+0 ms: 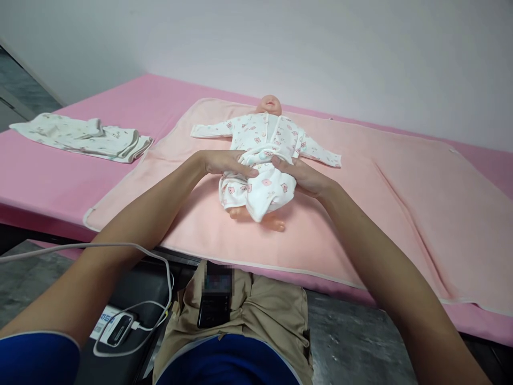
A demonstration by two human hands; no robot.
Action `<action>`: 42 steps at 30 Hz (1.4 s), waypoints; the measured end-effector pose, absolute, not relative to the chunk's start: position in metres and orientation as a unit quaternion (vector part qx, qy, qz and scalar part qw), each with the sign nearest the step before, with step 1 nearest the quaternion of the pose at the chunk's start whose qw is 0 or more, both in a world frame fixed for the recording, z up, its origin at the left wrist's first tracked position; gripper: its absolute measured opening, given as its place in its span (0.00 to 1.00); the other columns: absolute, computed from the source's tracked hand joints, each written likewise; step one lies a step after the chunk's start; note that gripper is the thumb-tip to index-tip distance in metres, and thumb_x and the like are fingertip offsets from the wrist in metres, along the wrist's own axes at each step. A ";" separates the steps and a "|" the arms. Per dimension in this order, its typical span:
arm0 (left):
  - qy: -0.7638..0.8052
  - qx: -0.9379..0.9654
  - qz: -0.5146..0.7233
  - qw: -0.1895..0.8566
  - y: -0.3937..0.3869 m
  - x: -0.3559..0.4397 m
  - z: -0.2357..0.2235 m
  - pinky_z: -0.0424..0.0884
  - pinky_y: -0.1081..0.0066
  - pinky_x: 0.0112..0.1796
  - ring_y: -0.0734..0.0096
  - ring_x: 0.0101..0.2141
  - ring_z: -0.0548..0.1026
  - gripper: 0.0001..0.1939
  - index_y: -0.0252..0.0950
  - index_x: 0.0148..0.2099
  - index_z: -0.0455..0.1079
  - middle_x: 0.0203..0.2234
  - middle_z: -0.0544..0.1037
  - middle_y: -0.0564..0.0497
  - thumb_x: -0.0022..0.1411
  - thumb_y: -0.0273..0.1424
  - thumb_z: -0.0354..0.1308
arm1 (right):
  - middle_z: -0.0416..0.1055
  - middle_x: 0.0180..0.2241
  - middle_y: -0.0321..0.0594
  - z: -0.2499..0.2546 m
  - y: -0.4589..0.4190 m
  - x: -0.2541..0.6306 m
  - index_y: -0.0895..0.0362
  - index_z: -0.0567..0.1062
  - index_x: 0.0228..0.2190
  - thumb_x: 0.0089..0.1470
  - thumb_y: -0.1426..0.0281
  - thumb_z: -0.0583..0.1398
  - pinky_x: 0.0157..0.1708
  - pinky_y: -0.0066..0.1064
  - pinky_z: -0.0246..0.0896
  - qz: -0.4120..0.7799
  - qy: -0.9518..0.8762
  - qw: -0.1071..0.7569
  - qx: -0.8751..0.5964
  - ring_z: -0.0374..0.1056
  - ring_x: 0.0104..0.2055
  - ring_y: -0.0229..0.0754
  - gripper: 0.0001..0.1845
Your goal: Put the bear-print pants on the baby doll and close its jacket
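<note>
A baby doll (271,105) lies on its back on a peach mat (340,224), head away from me. It wears a white baby jacket (250,131) with small pink prints, its sleeves spread to both sides. White printed baby pants (267,187) are bunched around its hips and legs, and the bare feet (276,222) poke out below. At the waist, my left hand (229,161) grips the pants from the left, thumb on top. My right hand (302,174) holds the same waistband from the right, thumb pressing the cloth. The fingers under both sides are hidden.
Folded white printed baby clothes (84,136) lie on the pink table (132,101) to the left. A phone (214,310) rests on my lap. At the lower left, a white cable (156,251) runs to a small black device (119,329). A wall stands behind the table.
</note>
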State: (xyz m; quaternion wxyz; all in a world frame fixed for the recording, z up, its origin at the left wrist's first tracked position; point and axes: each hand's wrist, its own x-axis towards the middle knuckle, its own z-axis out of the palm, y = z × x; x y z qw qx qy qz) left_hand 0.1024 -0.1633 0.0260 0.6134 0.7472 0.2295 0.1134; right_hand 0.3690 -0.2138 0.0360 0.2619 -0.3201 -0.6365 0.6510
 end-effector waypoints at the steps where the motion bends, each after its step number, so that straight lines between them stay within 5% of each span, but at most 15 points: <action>1: 0.231 0.746 0.121 0.613 -0.163 0.102 0.025 0.82 0.64 0.52 0.56 0.44 0.86 0.38 0.37 0.63 0.78 0.42 0.88 0.43 0.58 0.54 0.75 | 0.83 0.51 0.49 0.035 -0.213 0.371 0.56 0.82 0.55 0.61 0.44 0.71 0.54 0.39 0.77 0.647 -0.641 0.256 -0.323 0.78 0.55 0.53 0.33; 7: 0.234 0.731 0.154 0.623 -0.162 0.104 0.021 0.82 0.67 0.48 0.58 0.43 0.86 0.39 0.36 0.64 0.78 0.40 0.88 0.42 0.60 0.56 0.73 | 0.82 0.52 0.48 0.031 -0.207 0.382 0.55 0.82 0.55 0.51 0.50 0.78 0.50 0.38 0.78 0.653 -0.671 0.190 -0.295 0.78 0.54 0.54 0.36; 12: 0.229 0.737 0.134 0.622 -0.163 0.102 0.023 0.83 0.67 0.38 0.58 0.32 0.84 0.37 0.36 0.52 0.83 0.27 0.84 0.45 0.51 0.58 0.78 | 0.82 0.51 0.48 0.031 -0.215 0.372 0.53 0.80 0.59 0.55 0.43 0.73 0.56 0.43 0.76 0.665 -0.626 0.292 -0.284 0.75 0.59 0.57 0.39; 16: 0.241 0.741 0.134 0.612 -0.164 0.102 0.022 0.82 0.67 0.35 0.57 0.30 0.83 0.34 0.36 0.44 0.83 0.23 0.81 0.45 0.46 0.58 0.80 | 0.82 0.50 0.48 0.030 -0.217 0.371 0.52 0.80 0.58 0.57 0.43 0.73 0.57 0.43 0.76 0.660 -0.629 0.276 -0.305 0.75 0.59 0.56 0.36; 22: 0.253 0.736 0.155 0.609 -0.163 0.101 0.018 0.81 0.67 0.38 0.56 0.34 0.84 0.41 0.36 0.50 0.82 0.28 0.83 0.44 0.50 0.66 0.74 | 0.82 0.45 0.47 0.030 -0.206 0.382 0.57 0.83 0.49 0.48 0.42 0.77 0.45 0.36 0.75 0.648 -0.677 0.188 -0.293 0.77 0.48 0.52 0.38; 28: 0.228 0.744 0.127 0.615 -0.165 0.101 0.022 0.75 0.67 0.27 0.59 0.25 0.78 0.36 0.38 0.33 0.79 0.19 0.75 0.47 0.39 0.64 0.79 | 0.83 0.43 0.46 0.023 -0.208 0.381 0.54 0.83 0.49 0.49 0.41 0.76 0.50 0.41 0.75 0.638 -0.668 0.254 -0.286 0.76 0.52 0.56 0.37; 35: 0.214 0.758 0.129 0.602 -0.171 0.107 0.029 0.79 0.65 0.36 0.54 0.34 0.81 0.32 0.40 0.35 0.81 0.22 0.78 0.47 0.39 0.59 0.82 | 0.76 0.31 0.42 0.024 -0.215 0.375 0.54 0.78 0.28 0.54 0.34 0.69 0.50 0.41 0.73 0.630 -0.683 0.250 -0.273 0.74 0.44 0.52 0.34; 42: 0.241 0.752 0.153 0.594 -0.172 0.104 0.028 0.79 0.65 0.35 0.56 0.31 0.81 0.35 0.37 0.36 0.82 0.27 0.82 0.43 0.39 0.61 0.81 | 0.81 0.38 0.42 0.027 -0.210 0.380 0.54 0.83 0.46 0.54 0.41 0.73 0.58 0.41 0.71 0.634 -0.688 0.233 -0.267 0.76 0.53 0.53 0.32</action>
